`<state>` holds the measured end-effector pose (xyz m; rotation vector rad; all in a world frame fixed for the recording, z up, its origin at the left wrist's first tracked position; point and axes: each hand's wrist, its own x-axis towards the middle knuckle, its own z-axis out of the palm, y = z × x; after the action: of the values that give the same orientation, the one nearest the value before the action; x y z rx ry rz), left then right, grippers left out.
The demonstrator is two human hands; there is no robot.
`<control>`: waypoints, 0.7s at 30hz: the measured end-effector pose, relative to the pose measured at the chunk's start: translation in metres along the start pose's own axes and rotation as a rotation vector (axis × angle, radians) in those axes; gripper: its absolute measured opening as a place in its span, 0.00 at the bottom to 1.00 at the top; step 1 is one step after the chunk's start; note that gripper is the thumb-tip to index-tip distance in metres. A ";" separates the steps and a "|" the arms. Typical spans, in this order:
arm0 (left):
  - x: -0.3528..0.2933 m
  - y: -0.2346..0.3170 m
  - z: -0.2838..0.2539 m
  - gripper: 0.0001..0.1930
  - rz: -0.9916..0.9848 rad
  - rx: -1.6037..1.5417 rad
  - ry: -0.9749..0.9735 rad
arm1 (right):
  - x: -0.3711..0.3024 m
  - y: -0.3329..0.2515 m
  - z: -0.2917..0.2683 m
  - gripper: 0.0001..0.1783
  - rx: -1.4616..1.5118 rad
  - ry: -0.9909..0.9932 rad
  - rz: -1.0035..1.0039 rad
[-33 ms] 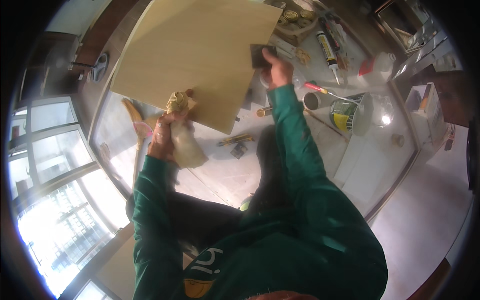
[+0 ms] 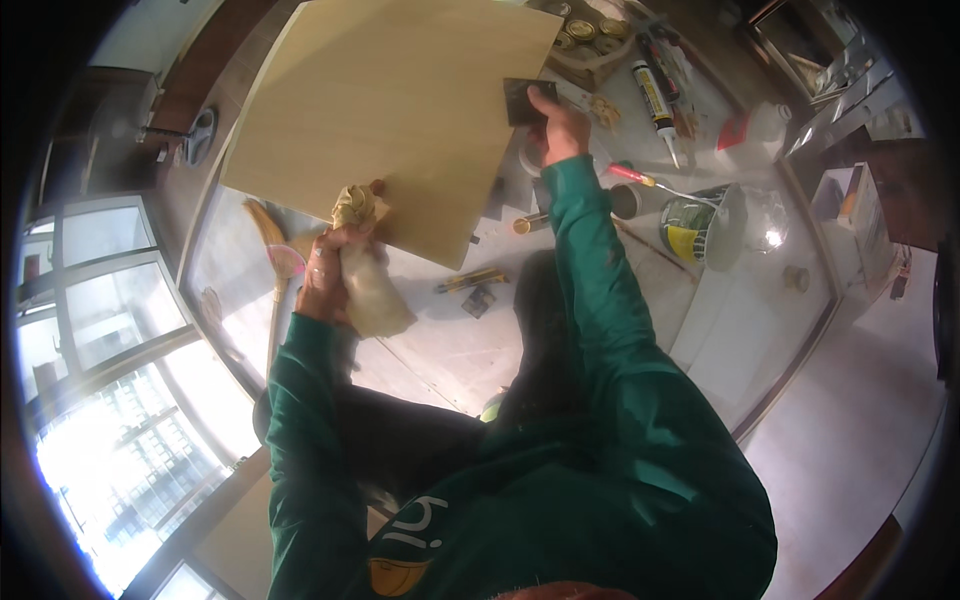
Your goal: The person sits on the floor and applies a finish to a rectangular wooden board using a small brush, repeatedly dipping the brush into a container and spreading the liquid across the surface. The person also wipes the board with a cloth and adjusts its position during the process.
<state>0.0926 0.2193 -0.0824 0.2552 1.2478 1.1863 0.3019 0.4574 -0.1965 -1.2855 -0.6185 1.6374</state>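
Observation:
A broad pale wooden board (image 2: 380,100) lies tilted in front of me, its near edge close to my hands. My left hand (image 2: 325,270) is closed around a translucent bag (image 2: 372,300) at the board's near left edge. A lump of beige putty-like paste (image 2: 354,208) bulges above that hand. Up by the board's right edge, my right hand (image 2: 565,130) grips a dark, thin square piece (image 2: 528,100) between thumb and fingers. Whether this square is a spreader or sandpaper I cannot tell. It overlaps the board's edge from my viewpoint; contact is unclear.
At the right are a caulk tube (image 2: 655,100), a red-handled tool (image 2: 632,175), a tipped bucket (image 2: 700,230) and a white bottle (image 2: 765,128). Several cans (image 2: 580,30) sit in a box at the back. A yellow utility knife (image 2: 472,280) and a brush (image 2: 270,235) lie nearer.
My right hand and the dark square have moved slightly away from me and to the right. My left hand stays nearly in place with the bag.

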 end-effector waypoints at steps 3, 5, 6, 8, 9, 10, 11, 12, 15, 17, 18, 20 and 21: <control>0.002 0.002 0.004 0.39 -0.024 -0.003 0.013 | -0.014 0.005 -0.006 0.15 -0.082 -0.046 0.021; 0.008 0.002 -0.003 0.40 -0.017 -0.005 0.044 | -0.071 0.016 -0.006 0.20 -0.075 -0.140 0.069; 0.011 0.001 -0.006 0.40 -0.013 0.005 0.029 | -0.098 0.017 -0.006 0.23 -0.045 -0.143 0.100; 0.014 0.003 -0.009 0.41 0.007 0.048 -0.011 | -0.108 0.030 -0.013 0.24 -0.095 -0.190 0.186; 0.013 0.003 -0.009 0.41 0.006 0.051 -0.020 | -0.104 0.021 -0.010 0.21 -0.094 -0.195 0.116; 0.013 0.005 -0.008 0.41 0.004 0.054 -0.032 | -0.082 0.020 -0.010 0.20 -0.061 -0.191 0.116; 0.012 0.005 -0.005 0.41 -0.011 0.033 -0.028 | -0.045 0.019 -0.008 0.19 -0.027 -0.185 0.113; 0.012 0.005 -0.002 0.42 -0.027 0.009 -0.028 | -0.009 0.012 -0.007 0.18 0.005 -0.177 0.106; 0.009 0.006 0.006 0.42 -0.026 -0.006 -0.016 | 0.067 -0.039 0.007 0.15 -0.017 -0.121 0.058; 0.013 0.006 0.005 0.43 -0.031 0.022 -0.012 | 0.080 -0.051 0.006 0.15 -0.011 -0.117 0.040; 0.013 0.007 0.003 0.44 -0.033 0.038 0.001 | 0.077 -0.047 0.006 0.15 -0.023 -0.108 0.044; 0.015 0.005 0.001 0.44 0.010 0.040 -0.001 | 0.057 -0.020 -0.001 0.17 -0.037 -0.146 0.050; 0.017 0.001 -0.002 0.44 0.023 0.036 0.004 | 0.024 -0.012 0.001 0.17 -0.065 -0.111 0.089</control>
<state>0.0875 0.2323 -0.0922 0.2948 1.2741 1.1856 0.3043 0.4835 -0.1975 -1.2918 -0.6954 1.7843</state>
